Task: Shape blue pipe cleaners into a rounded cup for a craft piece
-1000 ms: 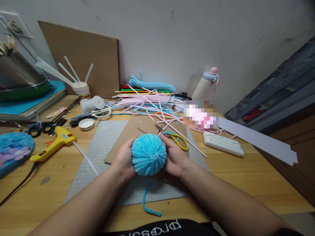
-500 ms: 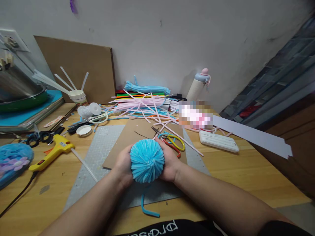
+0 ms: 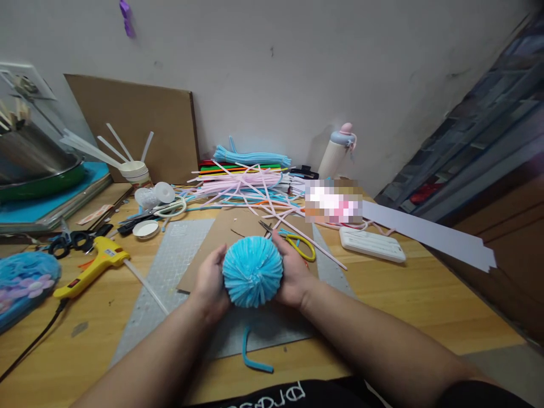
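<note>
Between my two hands sits a round blue ball of fuzzy pipe cleaners (image 3: pixel 253 272), its strips meeting at a centre point that faces me. My left hand (image 3: pixel 211 286) cups its left side, and my right hand (image 3: pixel 294 275) is curved round its right side. The fingers behind the ball are partly hidden. Below the ball, a bent piece of blue pipe cleaner (image 3: pixel 255 362) lies across the near edge of the grey cutting mat (image 3: pixel 272 339). Just beyond my right hand are scissors with a yellow handle (image 3: pixel 304 247), partly covered by that hand, on a cardboard sheet (image 3: pixel 199 255).
A yellow hot glue gun (image 3: pixel 96 266) lies at left, near black scissors (image 3: pixel 70 241) and a blue flowered piece (image 3: pixel 28 283). Heaped pipe cleaners (image 3: pixel 242 181) lie by the wall. A bottle (image 3: pixel 334 153), a white box-like device (image 3: pixel 373 245) and a white strip (image 3: pixel 429 235) are at right.
The ball is slightly higher off the table and tipped a little, its centre point shifted. Both hands still cup it. The whole view has shifted slightly.
</note>
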The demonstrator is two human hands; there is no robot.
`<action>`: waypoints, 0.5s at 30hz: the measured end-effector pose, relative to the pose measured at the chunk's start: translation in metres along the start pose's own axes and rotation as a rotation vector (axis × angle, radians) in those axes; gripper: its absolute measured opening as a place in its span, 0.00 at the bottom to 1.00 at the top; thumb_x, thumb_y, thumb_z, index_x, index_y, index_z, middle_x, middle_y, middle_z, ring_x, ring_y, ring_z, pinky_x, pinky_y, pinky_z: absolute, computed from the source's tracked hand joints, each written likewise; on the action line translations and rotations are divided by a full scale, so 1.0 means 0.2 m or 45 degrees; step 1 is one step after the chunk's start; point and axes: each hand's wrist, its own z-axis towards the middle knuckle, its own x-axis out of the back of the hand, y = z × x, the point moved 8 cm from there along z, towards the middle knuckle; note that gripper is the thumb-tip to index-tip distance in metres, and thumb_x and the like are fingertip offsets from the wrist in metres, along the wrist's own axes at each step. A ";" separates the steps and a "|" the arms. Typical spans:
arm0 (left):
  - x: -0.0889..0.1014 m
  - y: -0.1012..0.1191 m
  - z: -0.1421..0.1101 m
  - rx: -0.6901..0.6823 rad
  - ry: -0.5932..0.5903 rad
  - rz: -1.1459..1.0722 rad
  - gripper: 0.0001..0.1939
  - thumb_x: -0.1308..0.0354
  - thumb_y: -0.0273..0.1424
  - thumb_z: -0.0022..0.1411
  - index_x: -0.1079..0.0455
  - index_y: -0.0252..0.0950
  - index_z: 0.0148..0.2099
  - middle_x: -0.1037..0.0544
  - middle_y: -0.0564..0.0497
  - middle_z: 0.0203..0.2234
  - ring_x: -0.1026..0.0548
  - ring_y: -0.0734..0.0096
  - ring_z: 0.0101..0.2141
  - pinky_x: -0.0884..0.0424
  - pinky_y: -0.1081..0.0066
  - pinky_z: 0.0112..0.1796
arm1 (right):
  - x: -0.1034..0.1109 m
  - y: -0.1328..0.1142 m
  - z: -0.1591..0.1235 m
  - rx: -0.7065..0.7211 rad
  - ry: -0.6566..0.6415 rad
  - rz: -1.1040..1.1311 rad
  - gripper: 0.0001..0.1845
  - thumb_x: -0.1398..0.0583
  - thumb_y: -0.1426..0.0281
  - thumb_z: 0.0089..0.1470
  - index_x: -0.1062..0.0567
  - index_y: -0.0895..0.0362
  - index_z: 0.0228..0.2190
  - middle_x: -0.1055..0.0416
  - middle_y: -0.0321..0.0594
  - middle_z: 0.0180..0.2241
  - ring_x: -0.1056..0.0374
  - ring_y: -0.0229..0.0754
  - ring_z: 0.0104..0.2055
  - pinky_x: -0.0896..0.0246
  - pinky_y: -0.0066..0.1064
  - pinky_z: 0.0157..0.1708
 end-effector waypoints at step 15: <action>0.16 0.22 0.07 -0.546 0.202 0.598 0.15 0.40 0.34 0.49 0.31 0.36 0.40 0.29 0.50 0.36 0.30 0.68 0.37 0.37 0.71 0.34 | -0.30 -0.30 -0.32 0.989 -0.291 -2.246 0.15 0.49 0.62 0.62 0.28 0.56 0.30 0.31 0.41 0.30 0.38 0.41 0.34 0.44 0.34 0.35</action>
